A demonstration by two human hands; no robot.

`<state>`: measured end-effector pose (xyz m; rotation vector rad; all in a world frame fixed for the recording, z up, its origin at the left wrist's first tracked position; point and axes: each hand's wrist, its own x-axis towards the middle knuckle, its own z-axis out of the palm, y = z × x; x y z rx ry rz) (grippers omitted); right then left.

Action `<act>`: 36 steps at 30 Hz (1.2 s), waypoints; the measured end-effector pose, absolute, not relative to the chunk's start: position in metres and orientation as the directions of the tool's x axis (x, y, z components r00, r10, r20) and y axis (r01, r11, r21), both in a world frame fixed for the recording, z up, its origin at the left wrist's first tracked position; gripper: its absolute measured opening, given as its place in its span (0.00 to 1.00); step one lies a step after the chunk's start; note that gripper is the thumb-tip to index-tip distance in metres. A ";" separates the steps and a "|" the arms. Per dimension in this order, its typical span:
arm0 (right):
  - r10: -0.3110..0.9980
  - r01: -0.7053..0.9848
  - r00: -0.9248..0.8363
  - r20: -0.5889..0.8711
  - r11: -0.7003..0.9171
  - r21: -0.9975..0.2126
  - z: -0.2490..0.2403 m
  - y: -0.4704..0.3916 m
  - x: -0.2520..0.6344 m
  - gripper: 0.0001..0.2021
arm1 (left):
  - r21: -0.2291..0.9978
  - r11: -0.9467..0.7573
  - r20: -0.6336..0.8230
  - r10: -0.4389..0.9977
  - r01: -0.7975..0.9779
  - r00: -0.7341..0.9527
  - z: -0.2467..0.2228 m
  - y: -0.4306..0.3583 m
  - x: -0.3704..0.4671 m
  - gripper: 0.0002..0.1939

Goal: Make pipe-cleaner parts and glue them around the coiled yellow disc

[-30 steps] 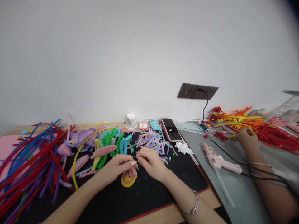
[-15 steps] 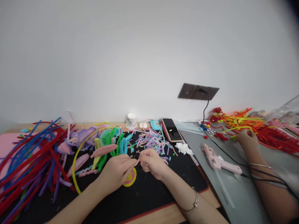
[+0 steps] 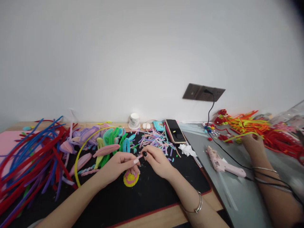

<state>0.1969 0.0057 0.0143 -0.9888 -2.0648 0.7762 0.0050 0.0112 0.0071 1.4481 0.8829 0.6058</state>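
Observation:
My left hand and my right hand meet over a black mat, both pinching the free end of a thin pink pipe cleaner between fingertips. Under my left fingers hangs a small coiled disc of pink and yellow pipe cleaner, just above the mat. A yellow hoop lies left of my left hand, beside pink petal shapes and green loops.
Long red and blue pipe cleaners are heaped at the left. Short cut bits, a phone and a small cup lie behind. A pink glue gun rests on a grey mat. Another person's hand touches orange pipe cleaners.
My hands shifted slightly; the coiled disc dropped back under my left fingers and my right thumb nail turned up. The other person's hand lifted a yellow piece a little.

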 end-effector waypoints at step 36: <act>0.863 0.303 -0.413 0.291 0.432 -0.849 0.018 -0.008 0.189 0.08 | 0.987 0.118 -0.162 0.743 0.111 0.649 0.002 0.005 0.004 0.16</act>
